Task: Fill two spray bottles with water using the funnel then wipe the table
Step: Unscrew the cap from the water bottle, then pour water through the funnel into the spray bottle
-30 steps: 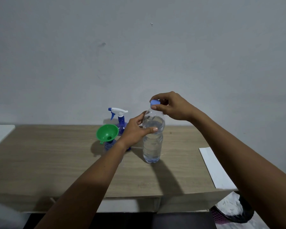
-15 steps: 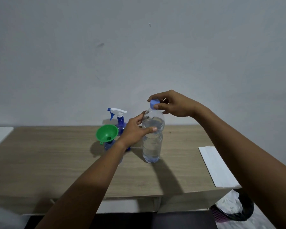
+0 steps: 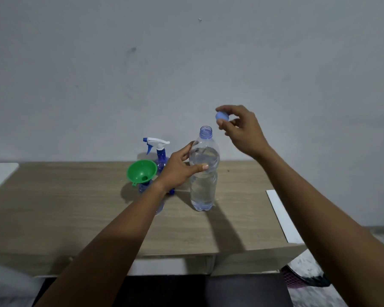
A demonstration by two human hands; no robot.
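- my right grip (image 3: pixel 235 127) is pinched closed on the blue cap (image 3: pixel 222 115), thumb and fingertips around it, held in the air just off the open neck toward one o'clock; i judge it is held clear so the mouth is free for pouring.
- my left grip (image 3: pixel 182 168) wraps the shoulder of the water bottle (image 3: pixel 203 185), thumb across the front, closed on it; that hold steadies the upright bottle on the desk (image 3: pixel 64 216) and sets up the lift.
- the water bottle stands near the desk's middle, mouth uncapped, water reaching up to its shoulder.
- the green funnel (image 3: pixel 141 172) sits at nine o'clock from the water bottle, its spout down in the neck of a blue spray bottle (image 3: pixel 145 188), ready to take the pour.
- a second spray bottle (image 3: pixel 160 156), with its white trigger head on, stands behind the funnel toward the wall, at about ten o'clock from the water bottle.
- hidden: my left forearm covers most of the funnel's bottle, so i cannot tell its water level, nor whether the funnel sits straight.
- i see no cloth for wiping; a white sheet (image 3: pixel 284 218) lies at the desk's right edge, partly behind my right arm.
- the dark, netted thing at lower right is cut off and i cannot name it.
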